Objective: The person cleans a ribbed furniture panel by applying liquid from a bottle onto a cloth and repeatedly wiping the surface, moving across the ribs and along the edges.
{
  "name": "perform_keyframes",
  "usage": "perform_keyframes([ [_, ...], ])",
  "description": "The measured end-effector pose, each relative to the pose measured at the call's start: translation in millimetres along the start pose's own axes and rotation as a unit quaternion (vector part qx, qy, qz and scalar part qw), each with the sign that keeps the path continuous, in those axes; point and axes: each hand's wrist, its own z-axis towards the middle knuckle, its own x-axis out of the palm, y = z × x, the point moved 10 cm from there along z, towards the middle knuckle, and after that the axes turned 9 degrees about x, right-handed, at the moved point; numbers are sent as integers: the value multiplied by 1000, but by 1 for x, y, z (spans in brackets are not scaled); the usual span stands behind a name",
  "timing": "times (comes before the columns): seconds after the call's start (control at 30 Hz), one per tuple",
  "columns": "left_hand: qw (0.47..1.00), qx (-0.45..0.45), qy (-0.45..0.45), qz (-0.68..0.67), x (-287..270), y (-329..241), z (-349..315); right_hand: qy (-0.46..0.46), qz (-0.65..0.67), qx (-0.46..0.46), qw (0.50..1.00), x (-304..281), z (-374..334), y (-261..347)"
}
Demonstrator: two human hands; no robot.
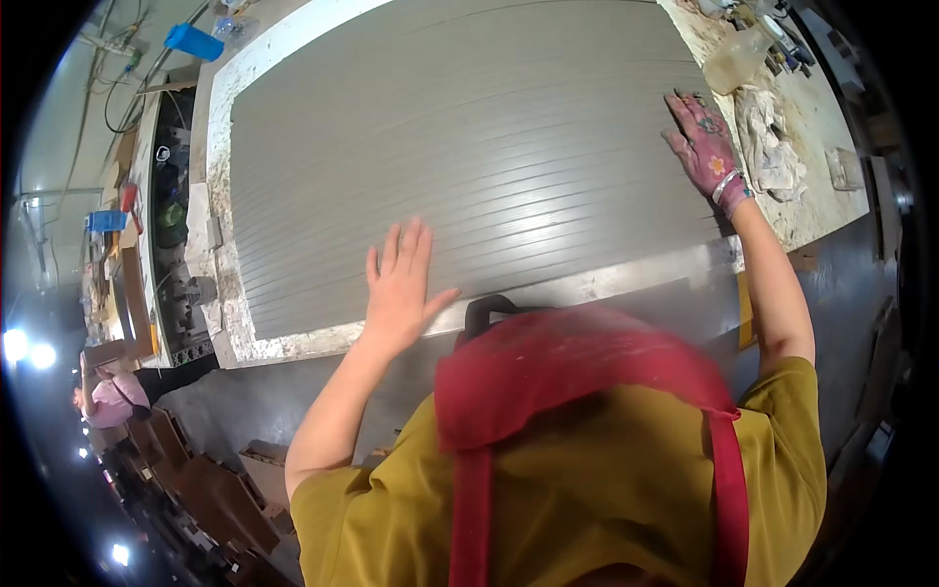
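Note:
A large grey panel (469, 147) with fine parallel grooves lies flat across the workbench. My bare left hand (399, 284) is over its near edge, fingers stretched and thumb apart, with nothing in it. Whether its palm touches the panel I cannot tell. At the panel's right side is my right hand (702, 147), in a stained pink glove with a flower pattern, fingers spread and nothing visible in it. Just beside that hand lies a crumpled whitish rag (768, 147) on the bench.
A cloudy plastic bottle (738, 59) and small tools sit at the bench's far right. A clear container (843, 169) stands near the right edge. At the far left corner is a blue object (194, 42). Another person (115, 396) stands at the left, beyond the bench.

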Motion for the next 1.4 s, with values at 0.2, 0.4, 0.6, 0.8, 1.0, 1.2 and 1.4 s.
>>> perform_keyframes([
  [0.2,985,-65,-16,-160,-44,57,22,16,-16,25,999,7,-3,-10],
  [0.4,981,-68,148,-109,-26,52,34,25,-19,47,998,10,0,-7],
  [0.6,969,-59,219,-101,-13,38,52,23,-28,64,997,12,-2,-12],
  [0.8,959,-61,229,-157,0,8,83,11,6,71,997,13,-3,-17],
  [1.0,950,-95,239,-180,4,15,79,22,23,83,996,4,-3,-18],
  [1.2,952,-145,224,-147,-5,47,51,13,96,9,995,-5,-34,-49],
  [1.4,939,-193,227,-170,-1,8,71,14,122,11,992,-4,-45,-59],
])
